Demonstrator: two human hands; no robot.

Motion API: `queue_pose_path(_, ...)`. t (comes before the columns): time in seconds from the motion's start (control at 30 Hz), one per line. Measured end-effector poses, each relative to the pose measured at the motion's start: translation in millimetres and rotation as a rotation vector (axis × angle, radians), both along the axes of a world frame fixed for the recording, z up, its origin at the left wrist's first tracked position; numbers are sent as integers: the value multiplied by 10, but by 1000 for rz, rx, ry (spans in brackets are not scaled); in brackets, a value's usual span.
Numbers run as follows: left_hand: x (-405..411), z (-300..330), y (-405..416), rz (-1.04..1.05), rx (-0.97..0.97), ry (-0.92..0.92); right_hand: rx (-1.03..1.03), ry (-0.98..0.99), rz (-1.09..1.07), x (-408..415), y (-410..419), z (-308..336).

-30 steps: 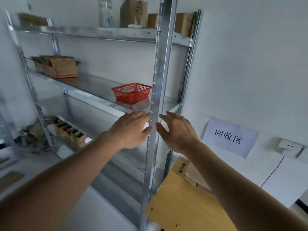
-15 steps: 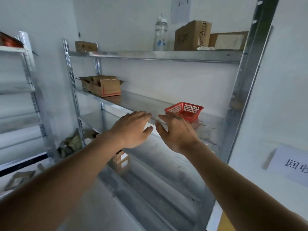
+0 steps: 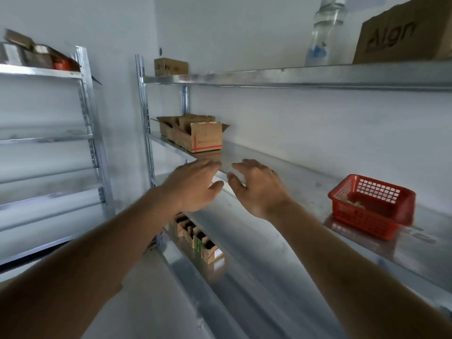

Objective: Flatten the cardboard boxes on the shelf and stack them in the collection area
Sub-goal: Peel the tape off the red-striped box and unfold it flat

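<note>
An open cardboard box (image 3: 195, 135) with raised flaps and red tape sits at the left end of the middle metal shelf (image 3: 281, 172). My left hand (image 3: 193, 184) and my right hand (image 3: 256, 187) reach side by side toward it, fingers relaxed, holding nothing, a short way in front of the box. More small open boxes (image 3: 198, 238) stand on the lower shelf under my left wrist. A small closed box (image 3: 170, 66) and a larger printed box (image 3: 403, 35) sit on the top shelf.
A red plastic basket (image 3: 371, 204) stands on the middle shelf to the right of my hands. A clear bottle (image 3: 322, 33) is on the top shelf. A second metal rack (image 3: 83, 133) with boxes on top stands at the left.
The view has swung left along the shelf: the recycling sign and flattened cardboard at the right have left the frame, and the open box is now straight ahead of both hands.
</note>
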State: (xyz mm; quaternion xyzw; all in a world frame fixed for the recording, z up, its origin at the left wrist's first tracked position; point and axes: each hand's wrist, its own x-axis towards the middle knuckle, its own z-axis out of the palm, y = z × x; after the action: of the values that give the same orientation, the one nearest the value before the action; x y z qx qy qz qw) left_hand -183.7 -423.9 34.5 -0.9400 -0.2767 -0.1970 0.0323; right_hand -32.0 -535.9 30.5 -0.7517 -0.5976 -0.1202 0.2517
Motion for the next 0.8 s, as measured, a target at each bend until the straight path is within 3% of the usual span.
queue_pose_path(0.33,362,-26,2090,57,-39,-26,-57,-38,133,449,2211,37)
queue_pose_path(0.8,598,-281,5089,-38,-66,54,-98,15,-68,669,5042,-281)
